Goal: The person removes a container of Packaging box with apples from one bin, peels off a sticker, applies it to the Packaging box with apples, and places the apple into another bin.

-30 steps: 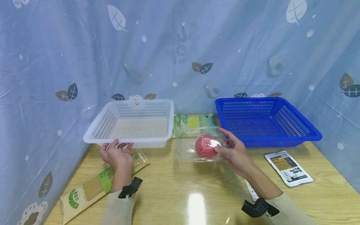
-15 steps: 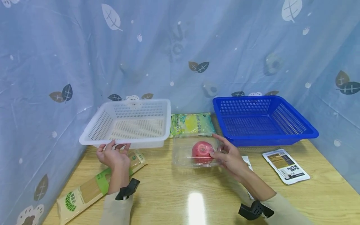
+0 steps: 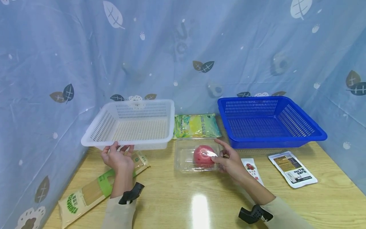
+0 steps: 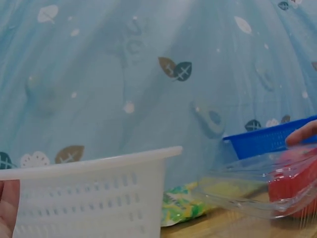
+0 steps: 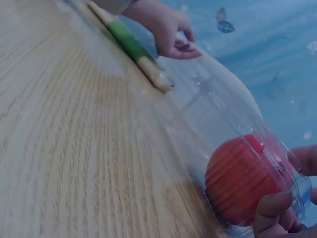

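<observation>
A clear plastic clamshell box [image 3: 188,155] lies on the wooden table with a red round fruit [image 3: 201,155] inside it. My right hand [image 3: 228,159] grips the box's right end, thumb on the front and fingers over the top. In the right wrist view the fruit [image 5: 240,178] shows through the box wall beside my fingertips [image 5: 275,210]. My left hand [image 3: 118,156] holds the front rim of the white basket [image 3: 97,141], which is tilted up at the front. The left wrist view shows the white basket [image 4: 89,198] close up and the clear box [image 4: 247,193] to the right.
A blue basket [image 3: 314,137] stands at the back right. A green-yellow packet [image 3: 196,125] lies between the baskets. A long noodle pack [image 3: 94,190] lies at the front left, under my left arm. Two small sachets [image 3: 293,168] [image 3: 252,169] lie right of the box. Blue curtain encloses the table.
The clear box with the fruit has come down and a little left, from slightly raised to resting on the table. A small sachet under my right arm has come into view. The left hand stays.
</observation>
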### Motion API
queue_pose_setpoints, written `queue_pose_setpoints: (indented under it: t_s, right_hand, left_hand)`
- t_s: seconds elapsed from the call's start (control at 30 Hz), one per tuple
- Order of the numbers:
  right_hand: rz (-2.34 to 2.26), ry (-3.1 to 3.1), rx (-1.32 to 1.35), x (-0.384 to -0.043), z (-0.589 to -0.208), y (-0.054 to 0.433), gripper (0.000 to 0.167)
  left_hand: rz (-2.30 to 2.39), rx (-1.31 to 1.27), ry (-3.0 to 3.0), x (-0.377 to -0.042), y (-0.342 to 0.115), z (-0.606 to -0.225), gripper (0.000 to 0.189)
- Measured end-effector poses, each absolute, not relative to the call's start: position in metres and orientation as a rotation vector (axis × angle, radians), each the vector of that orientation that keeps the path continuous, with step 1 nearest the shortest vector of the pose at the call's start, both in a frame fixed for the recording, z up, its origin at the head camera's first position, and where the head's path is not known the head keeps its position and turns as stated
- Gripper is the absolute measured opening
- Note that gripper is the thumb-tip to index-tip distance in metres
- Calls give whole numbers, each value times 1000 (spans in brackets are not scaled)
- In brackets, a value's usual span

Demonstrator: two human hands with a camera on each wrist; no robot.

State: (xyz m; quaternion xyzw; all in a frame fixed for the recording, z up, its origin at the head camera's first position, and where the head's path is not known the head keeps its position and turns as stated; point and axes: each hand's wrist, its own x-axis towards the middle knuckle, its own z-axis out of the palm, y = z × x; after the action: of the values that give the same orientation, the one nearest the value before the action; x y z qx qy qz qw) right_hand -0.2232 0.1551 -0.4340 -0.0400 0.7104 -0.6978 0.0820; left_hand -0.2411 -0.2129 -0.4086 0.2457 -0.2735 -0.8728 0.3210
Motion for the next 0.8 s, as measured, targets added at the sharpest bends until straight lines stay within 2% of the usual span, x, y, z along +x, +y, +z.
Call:
queue_pose_setpoints:
  t_s: [0.33,0.53,0.8]
  right_hand:
    - [-1919,2348,-151,-223,-433,156,75]
    - [-1859,2391,-187,-221,-429,159,75]
    - [-1668,2507,-251,-215,-427,169,62]
  left_hand:
    - [-2235,650,-934,-236,-186,-410,6]
    - [-2267,638,-1319,-226,-160,-411,14]
    - [-2284,477,-1572,-215,-141,-436,24]
